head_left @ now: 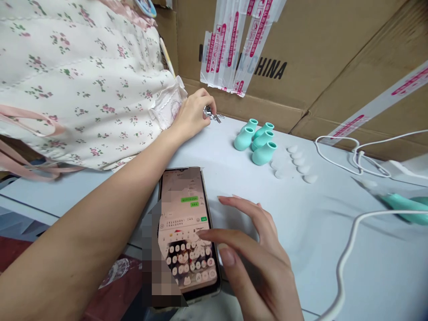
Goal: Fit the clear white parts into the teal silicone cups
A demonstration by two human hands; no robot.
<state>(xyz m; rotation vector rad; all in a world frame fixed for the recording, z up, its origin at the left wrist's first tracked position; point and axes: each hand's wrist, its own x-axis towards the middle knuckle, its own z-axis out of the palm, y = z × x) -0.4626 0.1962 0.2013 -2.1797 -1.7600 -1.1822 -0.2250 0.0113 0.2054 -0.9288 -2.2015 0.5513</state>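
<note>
My left hand reaches across to the far side of the white table, its fingers curled over a small cluster of shiny silver metal pieces that looks like keys. Part of the cluster is hidden by the fingers. A smartphone lies face up near me, its screen lit with a chat page and a keyboard. My right hand hovers at the phone's right edge with the fingers spread, one fingertip over the screen just above the keyboard. Whether that fingertip touches the glass cannot be told.
Several turquoise hollow pieces stand beyond my right hand, beside small white teardrop-shaped pieces. A floral fabric bag fills the left. Cardboard boxes wall the back. White cables cross the right, near another turquoise object.
</note>
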